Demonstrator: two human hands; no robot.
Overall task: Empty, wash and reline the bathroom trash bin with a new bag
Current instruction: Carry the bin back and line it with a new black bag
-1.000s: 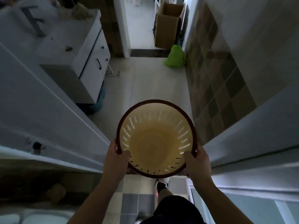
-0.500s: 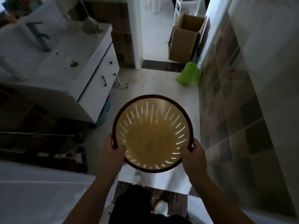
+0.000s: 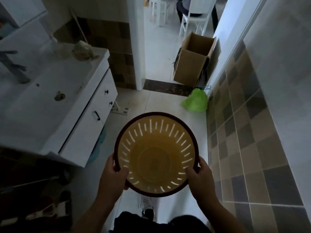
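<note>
Head view: left hand [image 3: 113,176] and right hand [image 3: 201,176] grip the bin [image 3: 156,153] rim, thumbs inside.

One head-worn, wide-angle view looks steeply down and forward along the bathroom floor [image 3: 134,101] toward the open doorway [image 3: 161,47]. It sits close above the person's forearms; the vanity [image 3: 94,105] lies left and the tiled wall [image 3: 244,132] right, both bowed by the lens.

Home bathroom, sink vanity [image 3: 55,101], tiled walls [image 3: 244,118]
</note>
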